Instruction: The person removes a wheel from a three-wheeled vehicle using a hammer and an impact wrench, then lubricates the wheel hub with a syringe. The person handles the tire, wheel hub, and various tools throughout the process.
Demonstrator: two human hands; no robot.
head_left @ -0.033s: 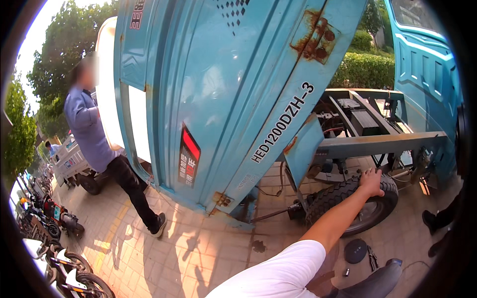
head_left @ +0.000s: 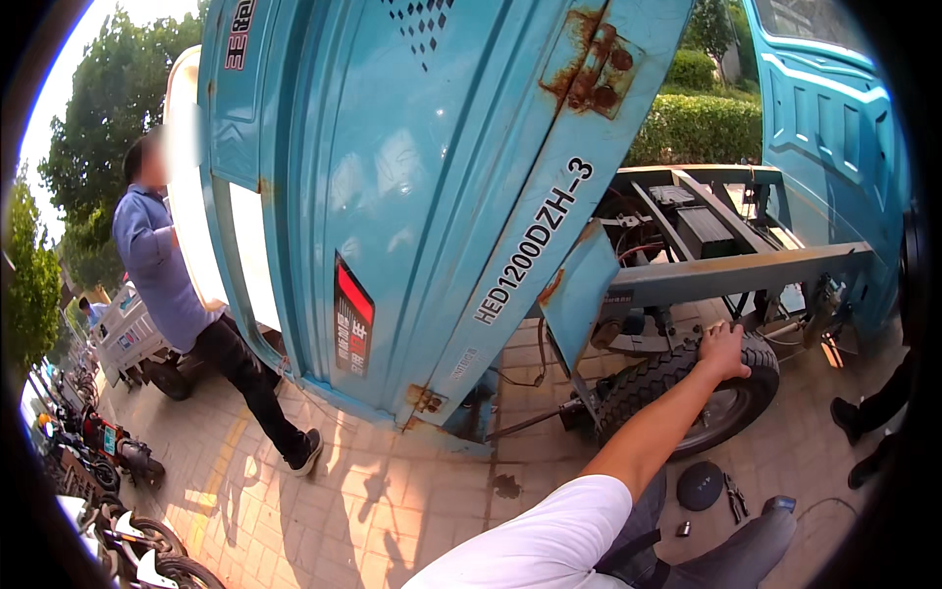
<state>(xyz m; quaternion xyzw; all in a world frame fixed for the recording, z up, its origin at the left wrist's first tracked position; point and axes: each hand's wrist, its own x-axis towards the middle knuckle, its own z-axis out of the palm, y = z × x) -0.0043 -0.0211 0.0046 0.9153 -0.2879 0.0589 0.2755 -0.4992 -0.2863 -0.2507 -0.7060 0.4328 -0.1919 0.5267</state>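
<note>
My left hand [head_left: 724,353] lies over the top of a black rubber tyre [head_left: 633,393], fingers bent over the tread and thumb on the side toward the rim. The wheel sits under the metal frame [head_left: 736,270] of a blue cargo vehicle, whose blue body [head_left: 422,196] stands tilted up to the left. My right hand is not in view. On the paving beside my bent leg lie a round dark object [head_left: 700,486], a pair of pliers [head_left: 735,499] and a small metal piece [head_left: 683,529], perhaps a socket.
A person [head_left: 162,245] in a blue shirt stands at the tilted body's left. Dark trouser legs and shoes [head_left: 846,417] of another person show at the right edge. A rusty hinge [head_left: 594,69] and a blue flap [head_left: 581,299] jut near the wheel. Parked motorcycles [head_left: 137,540] line the lower left.
The whole view has shifted slightly, with the scene now a little farther left. My left hand keeps its place on the tyre. More of my trousers shows beside my sleeve.
</note>
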